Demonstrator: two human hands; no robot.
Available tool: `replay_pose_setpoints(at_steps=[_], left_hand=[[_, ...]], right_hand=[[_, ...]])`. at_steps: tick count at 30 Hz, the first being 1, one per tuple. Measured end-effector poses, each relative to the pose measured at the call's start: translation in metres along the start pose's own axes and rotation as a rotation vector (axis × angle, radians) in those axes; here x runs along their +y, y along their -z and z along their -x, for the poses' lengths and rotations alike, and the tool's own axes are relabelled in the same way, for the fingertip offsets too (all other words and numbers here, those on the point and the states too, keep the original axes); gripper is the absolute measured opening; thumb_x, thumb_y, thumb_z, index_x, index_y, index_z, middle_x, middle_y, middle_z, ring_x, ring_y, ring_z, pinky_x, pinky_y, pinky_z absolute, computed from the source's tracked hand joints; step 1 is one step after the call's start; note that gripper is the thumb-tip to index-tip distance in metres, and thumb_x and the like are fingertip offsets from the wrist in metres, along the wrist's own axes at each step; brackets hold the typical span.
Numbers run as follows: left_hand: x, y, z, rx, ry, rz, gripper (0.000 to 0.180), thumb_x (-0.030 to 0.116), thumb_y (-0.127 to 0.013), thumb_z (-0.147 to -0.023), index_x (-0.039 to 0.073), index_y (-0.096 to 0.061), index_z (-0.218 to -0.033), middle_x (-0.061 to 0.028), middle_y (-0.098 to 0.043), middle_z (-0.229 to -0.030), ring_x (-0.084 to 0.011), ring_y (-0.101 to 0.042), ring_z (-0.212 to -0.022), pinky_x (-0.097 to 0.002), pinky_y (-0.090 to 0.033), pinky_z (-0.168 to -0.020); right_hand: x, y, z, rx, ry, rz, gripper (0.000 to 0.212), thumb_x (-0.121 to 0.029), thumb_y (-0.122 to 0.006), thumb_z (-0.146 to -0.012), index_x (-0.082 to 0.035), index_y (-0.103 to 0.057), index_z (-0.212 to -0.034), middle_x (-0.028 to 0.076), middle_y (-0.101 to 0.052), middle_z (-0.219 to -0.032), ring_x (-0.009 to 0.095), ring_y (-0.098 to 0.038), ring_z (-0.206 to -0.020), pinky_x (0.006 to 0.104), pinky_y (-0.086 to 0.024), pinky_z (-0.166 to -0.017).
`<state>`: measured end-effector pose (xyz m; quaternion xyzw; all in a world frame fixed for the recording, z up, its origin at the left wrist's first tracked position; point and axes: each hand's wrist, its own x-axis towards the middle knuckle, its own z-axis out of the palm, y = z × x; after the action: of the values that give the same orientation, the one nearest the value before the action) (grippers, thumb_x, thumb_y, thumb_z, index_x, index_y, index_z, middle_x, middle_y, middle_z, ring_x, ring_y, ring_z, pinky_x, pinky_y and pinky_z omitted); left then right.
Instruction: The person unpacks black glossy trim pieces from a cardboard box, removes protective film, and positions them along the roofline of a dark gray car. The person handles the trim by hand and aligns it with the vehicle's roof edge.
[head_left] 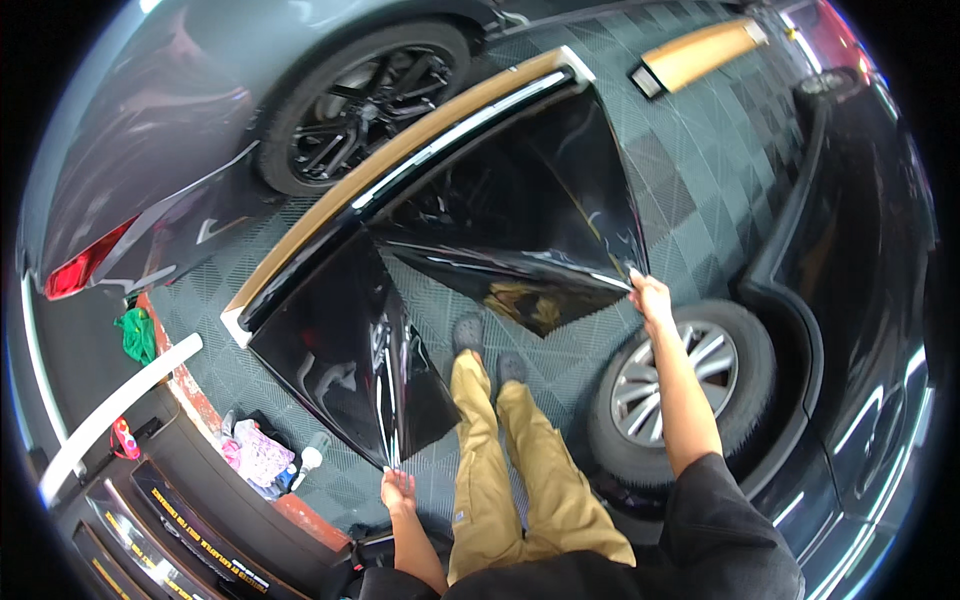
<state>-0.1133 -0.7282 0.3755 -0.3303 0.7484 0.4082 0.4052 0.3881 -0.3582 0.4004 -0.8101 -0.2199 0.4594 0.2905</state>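
While crumpled cloths (258,453) lie left of the left fingers (398,484) and a black-spoked wheel (368,110) stands well beyond them, they pinch gathered black film (520,165), which spreads ahead and across to the right fingers (650,297), also pinched on it, near a silver-spoked wheel (722,365).

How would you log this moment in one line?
left fingers: holding sheet | right fingers: holding sheet | sheet: creased, reaching to box

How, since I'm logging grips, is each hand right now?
Left hand: closed, holding a gathered part of the black film.
Right hand: closed, holding the film's right side.
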Motion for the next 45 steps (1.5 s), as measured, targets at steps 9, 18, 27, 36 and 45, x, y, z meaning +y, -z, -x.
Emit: replay_pose_setpoints(at_steps=[9, 18, 27, 36, 45], left_hand=[[-0.037, 0.05, -0.013, 0.048, 0.11, -0.059, 0.021, 0.035, -0.06, -0.093, 0.015, -0.057, -0.086, 0.0049, -0.057, -0.074, -0.0126, -0.058, -0.071, -0.0405, -0.052, -0.078], [-0.065, 0.077, -0.016, 0.098, 0.182, -0.119, 0.023, 0.032, -0.058, -0.094, 0.011, -0.059, -0.084, 0.0012, -0.062, -0.073, -0.0145, -0.063, -0.067, -0.0313, -0.056, -0.064], [-0.141, 0.073, -0.086, 0.034, 0.204, -0.07, 0.022, 0.033, -0.059, -0.094, 0.011, -0.058, -0.088, 0.0001, -0.063, -0.074, -0.015, -0.063, -0.066, -0.0293, -0.055, -0.06], [-0.186, 0.015, -0.18, 0.019, 0.262, -0.329, 0.053, 0.048, -0.05, -0.095, 0.004, -0.045, -0.124, -0.0118, -0.059, -0.11, -0.0237, -0.062, -0.089, -0.0383, -0.055, -0.077], [-0.161, -0.077, -0.199, -0.12, -0.09, -0.915, 0.033, 0.038, -0.052, -0.096, 0.011, -0.05, -0.115, -0.0049, -0.059, -0.093, -0.0173, -0.06, -0.074, -0.0317, -0.051, -0.061]], right_hand=[[0.03, 0.037, 0.029, 0.015, -0.028, -0.045, 0.032, -0.029, -0.07, -0.085, -0.01, -0.059, -0.062, -0.001, -0.055, -0.056, 0.007, -0.043, -0.051, 0.0242, -0.031, -0.052], [0.081, 0.074, 0.035, -0.013, -0.056, -0.064, 0.031, -0.032, -0.07, -0.086, -0.012, -0.058, -0.065, -0.002, -0.055, -0.057, 0.006, -0.047, -0.052, 0.0209, -0.032, -0.049], [0.18, 0.076, -0.003, 0.128, -0.163, -0.008, 0.025, -0.035, -0.071, -0.084, -0.011, -0.069, -0.086, -0.003, -0.059, -0.072, 0.006, -0.052, -0.063, 0.0213, -0.038, -0.056], [0.303, 0.024, -0.069, 0.154, -0.17, -0.334, 0.021, -0.029, -0.071, -0.086, -0.019, -0.057, -0.073, -0.01, -0.052, -0.066, 0.003, -0.046, -0.056, 0.0182, -0.034, -0.051], [0.405, -0.062, -0.15, 0.371, -0.287, -0.479, 0.015, -0.02, -0.072, -0.083, -0.008, -0.065, -0.09, -0.003, -0.059, -0.071, 0.006, -0.047, -0.054, 0.0229, -0.035, -0.046]])
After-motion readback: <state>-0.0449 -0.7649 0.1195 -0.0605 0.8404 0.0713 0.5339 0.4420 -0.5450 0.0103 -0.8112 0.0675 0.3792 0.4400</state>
